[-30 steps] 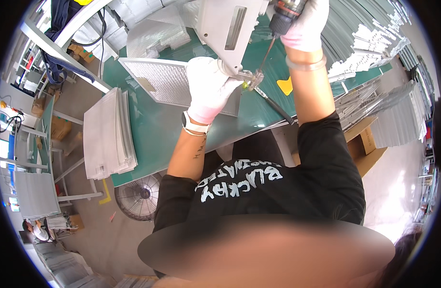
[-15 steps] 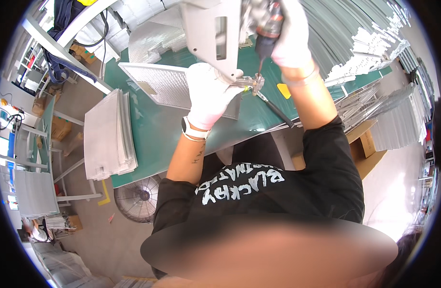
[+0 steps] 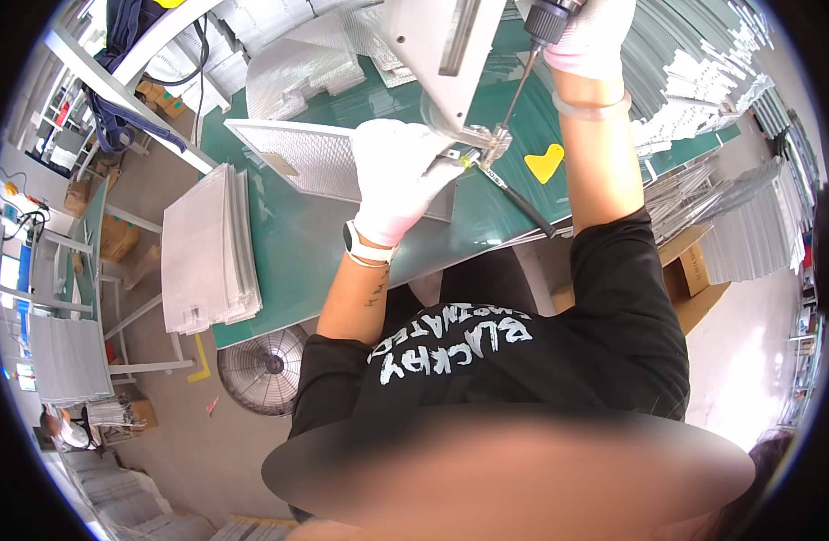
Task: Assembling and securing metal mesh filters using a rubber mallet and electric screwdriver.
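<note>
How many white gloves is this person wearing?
2: one on the left hand, by the textured panel; one on the right hand, holding the power driver. The picture's top edge crops the right one.

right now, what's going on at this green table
A person is working at the green table. The gloved right hand holds a power driver, its long bit angled toward a small clear fitting. The gloved left hand is beside that fitting, its exact grip hidden. A black-handled tool and a yellow piece lie nearby.
</note>
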The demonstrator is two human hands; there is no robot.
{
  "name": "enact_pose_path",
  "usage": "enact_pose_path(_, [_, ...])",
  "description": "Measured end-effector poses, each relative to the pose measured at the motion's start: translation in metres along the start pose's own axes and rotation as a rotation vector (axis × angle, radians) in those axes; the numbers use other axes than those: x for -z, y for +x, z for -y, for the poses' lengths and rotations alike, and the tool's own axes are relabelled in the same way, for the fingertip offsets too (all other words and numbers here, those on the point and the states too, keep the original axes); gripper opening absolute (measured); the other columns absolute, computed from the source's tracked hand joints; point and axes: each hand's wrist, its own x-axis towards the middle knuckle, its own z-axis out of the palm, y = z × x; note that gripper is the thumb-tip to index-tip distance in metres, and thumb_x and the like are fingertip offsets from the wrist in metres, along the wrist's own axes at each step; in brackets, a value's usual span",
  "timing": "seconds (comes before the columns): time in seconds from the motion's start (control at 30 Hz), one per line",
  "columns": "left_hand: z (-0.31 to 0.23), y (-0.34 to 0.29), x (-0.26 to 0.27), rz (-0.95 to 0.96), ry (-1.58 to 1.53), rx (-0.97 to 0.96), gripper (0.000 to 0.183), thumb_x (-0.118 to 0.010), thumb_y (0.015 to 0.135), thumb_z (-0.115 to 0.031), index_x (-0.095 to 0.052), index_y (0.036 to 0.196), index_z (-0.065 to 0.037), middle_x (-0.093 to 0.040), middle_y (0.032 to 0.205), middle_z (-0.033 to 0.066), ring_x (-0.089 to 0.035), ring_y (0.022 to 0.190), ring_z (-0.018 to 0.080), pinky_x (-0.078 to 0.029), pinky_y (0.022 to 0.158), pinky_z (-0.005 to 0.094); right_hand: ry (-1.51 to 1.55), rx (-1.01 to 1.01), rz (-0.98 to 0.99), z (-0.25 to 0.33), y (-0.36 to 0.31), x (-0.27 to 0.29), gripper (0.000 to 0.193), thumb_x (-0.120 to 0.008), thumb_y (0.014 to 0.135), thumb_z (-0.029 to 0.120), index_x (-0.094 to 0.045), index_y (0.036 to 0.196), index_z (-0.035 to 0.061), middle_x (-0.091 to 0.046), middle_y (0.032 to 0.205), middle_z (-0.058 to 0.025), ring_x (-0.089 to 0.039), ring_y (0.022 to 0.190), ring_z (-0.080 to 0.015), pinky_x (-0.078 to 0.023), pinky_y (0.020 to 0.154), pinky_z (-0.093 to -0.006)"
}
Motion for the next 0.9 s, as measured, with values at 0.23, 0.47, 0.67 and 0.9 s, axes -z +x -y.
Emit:
enact_pose_path(0.23, [-0.014,0.0,-0.011,-0.114,0.191,0.059,0.025,-0.08,0.068,-0.033,-0.065,0.079,-0.017,-0.049,0.066,-0.0001,-0.05,0.065,0.023,-0.038,0.068,0.0392,0.103,-0.164,0.186,-0.005,0.011,-0.01,0.028,-0.056,0.101,0.03,-0.058,0.12,0.0087,-0.057,0.076,0.0008,-0.054,0.058,-0.0053,-0.043,0.047,-0.0171])
enact_pose_path(0.47, [-0.008,-0.005,-0.023,-0.13,0.211,0.062,0.02,-0.078,0.066,-0.024,-0.061,0.074,-0.017,-0.054,0.074,0.0028,-0.052,0.072,0.0271,-0.038,0.074,0.0426,-0.181,-0.066,0.133,-0.031,0.017,-0.037,0.017,-0.063,0.097,0.028,-0.06,0.109,0.0155,-0.059,0.075,0.0009,-0.056,0.059,-0.0087,-0.048,0.052,-0.0214])
enact_pose_path(0.67, [-0.003,-0.003,-0.028,-0.157,0.163,0.059,0.019,-0.078,0.067,-0.025,-0.064,0.077,-0.017,-0.064,0.081,0.0015,-0.055,0.072,0.0254,-0.038,0.075,0.0431,-0.215,-0.055,0.09,-0.04,0.013,-0.043,0.015,-0.064,0.096,0.021,-0.061,0.109,0.0156,-0.066,0.079,-0.0006,-0.063,0.065,-0.0114,-0.053,0.059,-0.0234])
enact_pose_path(0.9, [0.004,-0.006,-0.033,-0.106,0.122,0.118,0.018,-0.078,0.069,-0.026,-0.07,0.083,-0.018,-0.066,0.078,-0.0018,-0.059,0.07,0.0225,-0.04,0.074,0.0422,-0.157,-0.098,0.145,-0.049,0.018,-0.034,0.013,-0.061,0.097,0.023,-0.06,0.106,0.0132,-0.064,0.083,-0.0026,-0.061,0.068,-0.012,-0.05,0.06,-0.023])
